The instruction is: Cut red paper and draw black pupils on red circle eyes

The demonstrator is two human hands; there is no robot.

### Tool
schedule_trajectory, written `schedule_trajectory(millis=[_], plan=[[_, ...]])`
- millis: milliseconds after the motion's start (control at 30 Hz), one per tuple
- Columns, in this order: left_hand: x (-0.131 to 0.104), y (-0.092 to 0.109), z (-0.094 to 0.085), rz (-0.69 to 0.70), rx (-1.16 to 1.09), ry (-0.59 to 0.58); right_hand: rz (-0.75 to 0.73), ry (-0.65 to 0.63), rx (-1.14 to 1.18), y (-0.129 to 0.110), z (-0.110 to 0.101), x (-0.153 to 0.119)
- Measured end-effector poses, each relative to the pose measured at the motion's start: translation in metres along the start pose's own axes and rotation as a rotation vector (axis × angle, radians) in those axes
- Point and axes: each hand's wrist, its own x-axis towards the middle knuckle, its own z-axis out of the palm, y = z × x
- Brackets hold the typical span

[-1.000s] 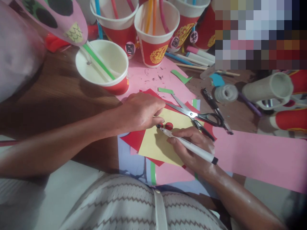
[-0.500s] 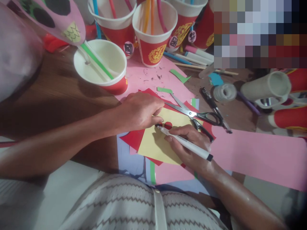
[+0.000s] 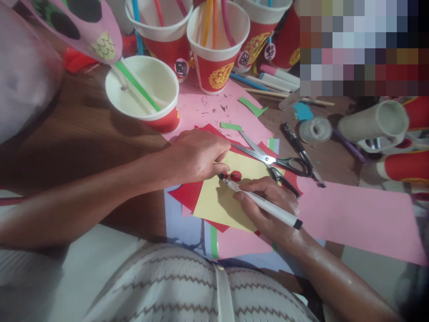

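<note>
My right hand grips a white marker with a black rear end, its tip down at a small red paper circle. A dark mark shows there, partly covered by the tip. My left hand lies across the paper from the left, its thumb pressing at that circle's edge; its other fingers are bent and partly hidden. Beside it lies a second red circle with a dark line. Both circles rest on a yellow paper sheet above red paper. Open scissors lie across the sheet's far right corner.
Paper cups with coloured sticks, such as a red and white cup, stand at the back. A cup at left holds a pink paper shape. Right are a black pen, a small clear jar and pink paper.
The marker's rear end has swung slightly right and down with my right hand, its tip staying by the circle. The whole view has shifted a little; my left hand keeps its place.
</note>
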Motion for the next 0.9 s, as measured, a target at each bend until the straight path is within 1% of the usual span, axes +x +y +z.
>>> schedule_trajectory(millis=[167,333,467,533,633,800,900], plan=[[0.001,-0.0018,-0.0014,0.031,0.001,-0.043,-0.005,0.027,-0.02,-0.0001,0.0001,-0.0015],[0.001,-0.0017,-0.0002,0.013,0.004,0.019,0.018,0.044,-0.042,-0.0018,0.0008,-0.0006],[0.0012,-0.0009,-0.0012,0.014,0.01,-0.039,0.045,0.069,-0.057,-0.0019,0.0008,-0.0017],[0.0008,-0.0006,-0.0024,0.004,0.017,-0.026,0.065,0.078,-0.061,-0.0017,0.0001,-0.0026],[0.0,-0.001,-0.0043,0.042,-0.002,-0.035,0.098,0.069,-0.054,-0.0017,-0.001,-0.0033],[-0.0008,-0.0024,-0.0063,0.046,-0.008,-0.066,0.074,0.086,-0.059,-0.0021,0.0002,-0.0023],[-0.0017,-0.0029,-0.0045,0.071,-0.008,-0.039,0.07,0.07,-0.055,-0.0031,0.0002,-0.0017]])
